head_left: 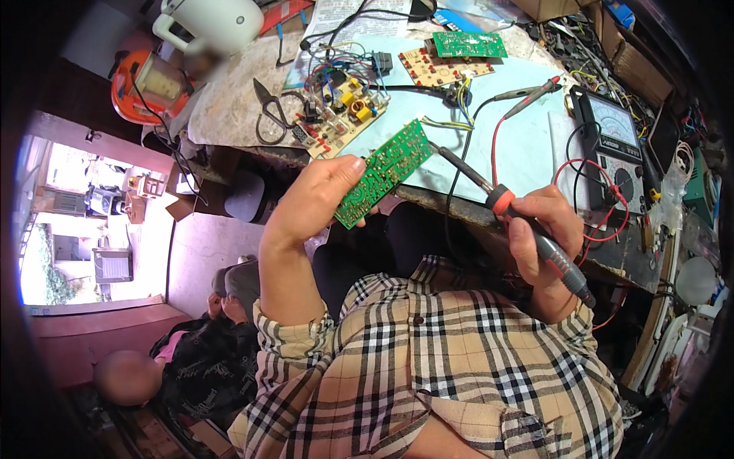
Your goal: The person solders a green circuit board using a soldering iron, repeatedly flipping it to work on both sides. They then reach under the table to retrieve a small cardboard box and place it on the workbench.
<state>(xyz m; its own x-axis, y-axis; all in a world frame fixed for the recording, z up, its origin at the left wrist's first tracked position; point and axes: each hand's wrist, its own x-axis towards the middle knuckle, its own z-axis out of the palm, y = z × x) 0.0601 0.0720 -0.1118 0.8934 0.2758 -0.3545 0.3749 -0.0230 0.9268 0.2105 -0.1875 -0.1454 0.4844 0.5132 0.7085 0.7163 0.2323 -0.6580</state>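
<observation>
At centre, the left hand (325, 185) pinches a green circuit board (390, 173). Right of centre, the right hand (550, 220) grips a soldering iron (501, 201).

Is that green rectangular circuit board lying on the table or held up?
Held up: the bare left hand grips the green rectangular circuit board between thumb and fingers.

Left grip (323, 186), its fingers mostly hidden behind the green circuit board (388, 174)
</observation>
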